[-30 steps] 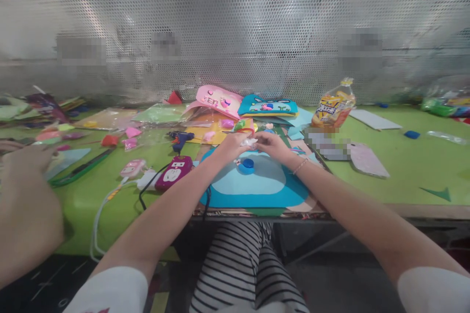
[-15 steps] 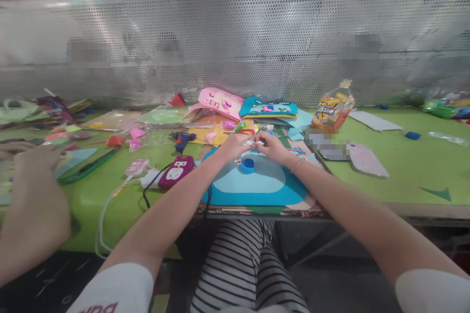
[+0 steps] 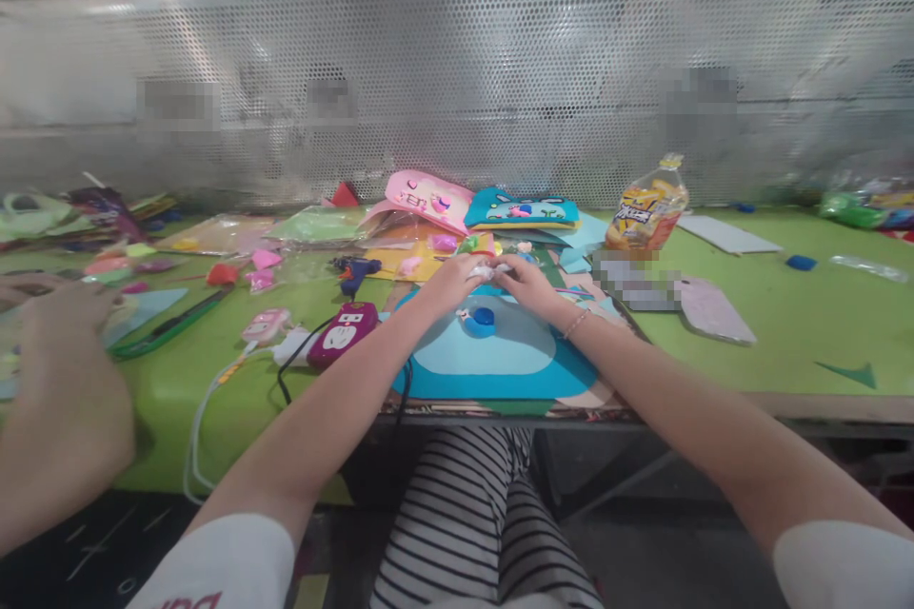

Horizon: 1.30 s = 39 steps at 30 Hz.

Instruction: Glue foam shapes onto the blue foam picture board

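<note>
My left hand (image 3: 457,278) and my right hand (image 3: 521,283) meet over the back edge of a blue sheet (image 3: 435,387) with a lighter blue panel (image 3: 500,354). Both have their fingers closed around a small white, crinkled piece (image 3: 483,273), which looks like thin wrapping. Its contents are too small to make out. Just below them, a blue snail-like clay shape (image 3: 481,320) lies on the light panel. A pink decorated piece (image 3: 428,198) and a blue decorated pouch (image 3: 525,211) lie behind my hands.
A purple case (image 3: 345,335), a glue gun (image 3: 355,272) and a green cutter (image 3: 171,325) lie left. Another person's arm (image 3: 68,381) rests far left. On the right are a snack bag (image 3: 646,209), a phone (image 3: 639,284) and a pink case (image 3: 714,309). A perforated metal panel (image 3: 457,86) stands behind.
My hands have shifted slightly, with the right fingers a little lower, and still pinch the white piece. More of the snail-like shape's left end shows. The other person's arm has barely moved.
</note>
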{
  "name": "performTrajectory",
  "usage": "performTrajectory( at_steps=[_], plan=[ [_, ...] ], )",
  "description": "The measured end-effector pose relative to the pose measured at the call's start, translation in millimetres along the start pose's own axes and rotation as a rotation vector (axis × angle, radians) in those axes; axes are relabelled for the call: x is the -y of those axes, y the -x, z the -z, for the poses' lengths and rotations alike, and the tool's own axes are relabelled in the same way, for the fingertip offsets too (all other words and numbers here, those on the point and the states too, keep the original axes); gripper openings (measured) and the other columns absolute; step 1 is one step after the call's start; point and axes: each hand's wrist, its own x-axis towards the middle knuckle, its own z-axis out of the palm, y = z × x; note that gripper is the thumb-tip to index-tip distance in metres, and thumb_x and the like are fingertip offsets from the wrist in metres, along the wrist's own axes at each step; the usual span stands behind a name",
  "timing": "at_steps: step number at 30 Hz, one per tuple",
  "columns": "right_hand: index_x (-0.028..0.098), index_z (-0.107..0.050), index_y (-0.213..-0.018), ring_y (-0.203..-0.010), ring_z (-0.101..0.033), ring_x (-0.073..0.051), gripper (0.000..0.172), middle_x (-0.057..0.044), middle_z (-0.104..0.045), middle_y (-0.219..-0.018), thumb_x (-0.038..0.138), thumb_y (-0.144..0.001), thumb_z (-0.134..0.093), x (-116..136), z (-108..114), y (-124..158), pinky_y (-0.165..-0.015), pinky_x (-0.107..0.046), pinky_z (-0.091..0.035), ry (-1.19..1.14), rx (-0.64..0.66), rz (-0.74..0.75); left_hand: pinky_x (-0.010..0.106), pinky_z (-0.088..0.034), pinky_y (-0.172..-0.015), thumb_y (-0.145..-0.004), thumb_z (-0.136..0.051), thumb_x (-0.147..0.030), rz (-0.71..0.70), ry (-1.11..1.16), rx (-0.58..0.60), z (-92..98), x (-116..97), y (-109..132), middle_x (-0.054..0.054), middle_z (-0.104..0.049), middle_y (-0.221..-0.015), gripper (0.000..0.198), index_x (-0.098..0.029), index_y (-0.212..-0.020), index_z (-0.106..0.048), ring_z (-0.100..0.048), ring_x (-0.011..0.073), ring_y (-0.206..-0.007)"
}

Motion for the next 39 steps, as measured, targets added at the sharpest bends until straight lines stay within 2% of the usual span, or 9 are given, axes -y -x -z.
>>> performTrajectory(
  at_steps=[9, 12, 17, 20, 26, 29, 32, 35, 39],
  plan=[
    [0.019, -0.06, -0.071, -0.073, -0.055, -0.017, 0.009, -0.005, -0.058, -0.077, 0.02, -0.077, -0.053, -0.3, 3.2, -0.9, -0.067, -0.03, -0.045, 0.162, 0.018, 0.233, 0.035, -0.044, -0.09, -0.08, -0.056, -0.019, -0.1, 0.008, 0.027, -4.6, 2.3, 1.4, 0.014, -0.063, -0.109, 0.034, -0.011, -0.113, -0.058, -0.057, 0.0234, -0.103],
    [0.019, -0.055, -0.072, -0.069, -0.054, -0.016, 0.009, -0.002, -0.057, -0.07, 0.024, -0.078, -0.051, -2.8, 11.2, -6.7, -0.066, -0.029, -0.044, 0.121, -0.115, 0.072, 0.036, -0.042, -0.092, -0.08, -0.055, -0.017, -0.032, -0.007, -0.013, -2.6, 4.1, 0.0, 0.012, -0.062, -0.111, 0.034, -0.013, -0.114, -0.058, -0.057, 0.0232, -0.105],
    [0.02, -0.048, -0.081, -0.062, -0.056, -0.013, 0.007, -0.001, -0.06, -0.075, 0.026, -0.079, -0.047, -34.9, 39.9, -17.8, -0.066, -0.029, -0.047, -0.174, -0.517, -0.331, 0.036, -0.04, -0.096, -0.08, -0.052, -0.016, 0.122, -0.089, -0.067, -0.9, 5.5, -1.6, 0.013, -0.06, -0.115, 0.038, -0.012, -0.118, -0.056, -0.054, 0.0242, -0.11],
    [0.019, -0.05, -0.091, -0.059, -0.053, -0.012, 0.02, -0.001, -0.062, -0.082, 0.018, -0.073, -0.043, -53.5, 49.4, -18.7, -0.064, -0.029, -0.045, -0.182, -0.579, -0.426, 0.037, -0.04, -0.094, -0.08, -0.054, -0.025, 0.162, -0.18, -0.071, -0.6, 4.3, 1.4, 0.015, -0.056, -0.118, 0.048, -0.013, -0.126, -0.05, -0.052, 0.0266, -0.11],
    [0.018, -0.057, -0.068, -0.067, -0.051, -0.017, 0.024, -0.003, -0.058, -0.069, 0.013, -0.064, -0.033, -53.7, 48.5, -14.3, -0.066, -0.03, -0.042, 0.106, -0.477, -0.416, 0.043, -0.04, -0.086, -0.085, -0.044, -0.034, 0.333, -0.436, 0.092, 4.0, 3.9, 12.3, 0.016, -0.055, -0.109, 0.036, -0.018, -0.114, -0.058, -0.054, 0.0302, -0.102],
    [0.017, -0.063, -0.079, -0.075, -0.052, -0.021, 0.03, -0.006, -0.058, -0.072, 0.017, -0.068, -0.036, -53.1, 51.2, -12.2, -0.072, -0.034, -0.042, 0.349, -0.378, -0.331, 0.049, -0.035, -0.089, -0.084, -0.043, -0.028, 0.422, -0.556, 0.138, 4.2, 6.8, 14.8, 0.018, -0.055, -0.11, 0.035, -0.015, -0.113, -0.057, -0.049, 0.0335, -0.107],
    [0.014, -0.066, -0.1, -0.091, -0.051, -0.025, 0.039, -0.012, -0.058, -0.094, 0.017, -0.066, -0.048, -60.4, 53.1, -9.3, -0.085, -0.037, -0.039, 0.657, -0.222, -0.185, 0.052, -0.033, -0.091, -0.083, -0.041, -0.021, 0.461, -0.601, 0.179, 3.0, 8.3, 15.5, 0.021, -0.054, -0.114, 0.044, -0.013, -0.126, -0.048, -0.047, 0.0351, -0.111],
    [0.017, -0.067, -0.105, -0.097, -0.051, -0.025, 0.039, -0.012, -0.057, -0.105, 0.017, -0.068, -0.054, -68.7, 53.0, -7.3, -0.088, -0.037, -0.038, 0.79, -0.089, -0.152, 0.052, -0.03, -0.094, -0.083, -0.043, -0.022, 0.448, -0.61, 0.153, 2.8, 6.5, 15.3, 0.021, -0.052, -0.119, 0.05, -0.014, -0.132, -0.041, -0.046, 0.0345, -0.113],
    [0.015, -0.071, -0.084, -0.09, -0.055, -0.023, 0.026, -0.012, -0.063, -0.095, 0.025, -0.082, -0.048, -65.0, 56.7, -10.3, -0.081, -0.032, -0.039, 0.82, -0.031, -0.194, 0.048, -0.033, -0.094, -0.083, -0.048, -0.03, 0.371, -0.559, 0.058, 3.3, 2.7, 13.2, 0.018, -0.055, -0.114, 0.041, -0.014, -0.12, -0.052, -0.046, 0.033, -0.113]
  ],
)
